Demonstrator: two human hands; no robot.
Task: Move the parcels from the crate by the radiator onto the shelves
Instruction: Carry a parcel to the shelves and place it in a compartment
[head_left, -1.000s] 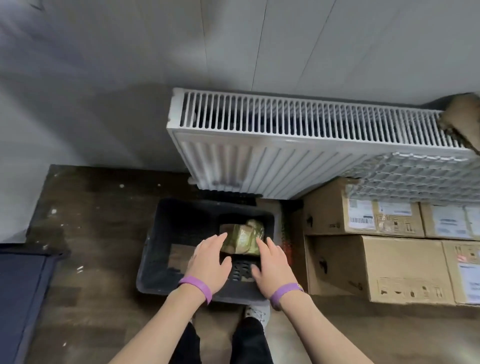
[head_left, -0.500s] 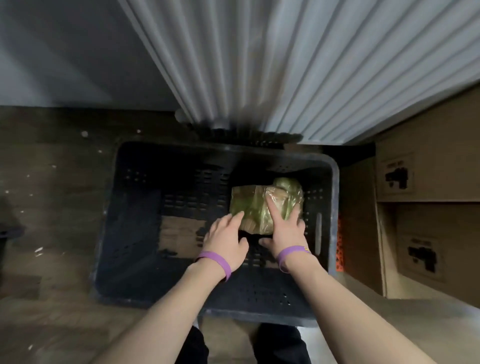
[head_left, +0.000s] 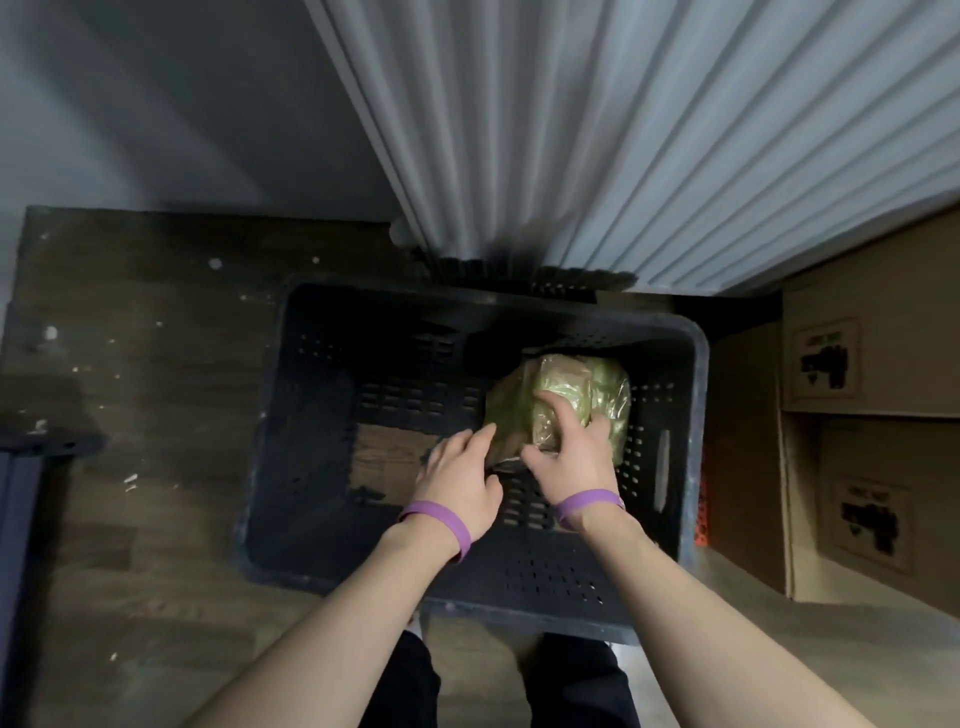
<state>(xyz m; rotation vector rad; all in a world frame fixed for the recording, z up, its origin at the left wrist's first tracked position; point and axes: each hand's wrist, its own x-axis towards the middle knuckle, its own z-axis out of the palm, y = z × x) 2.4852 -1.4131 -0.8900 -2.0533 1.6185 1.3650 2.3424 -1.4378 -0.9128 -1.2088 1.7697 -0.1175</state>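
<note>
The pick-up step is under way: the right hand (head_left: 569, 457) closes its grip over the plastic-wrapped parcel (head_left: 563, 400) in the crate's (head_left: 693, 415) far right corner, the left hand (head_left: 457, 480) open, fingertips touching it; next comes lifting it clear.

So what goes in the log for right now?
right hand gripping parcel | left hand touching its edge | inside crate

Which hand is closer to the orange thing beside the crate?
Right. The right hand is inside the crate, toward the orange thing; the left hand is farther.
</note>
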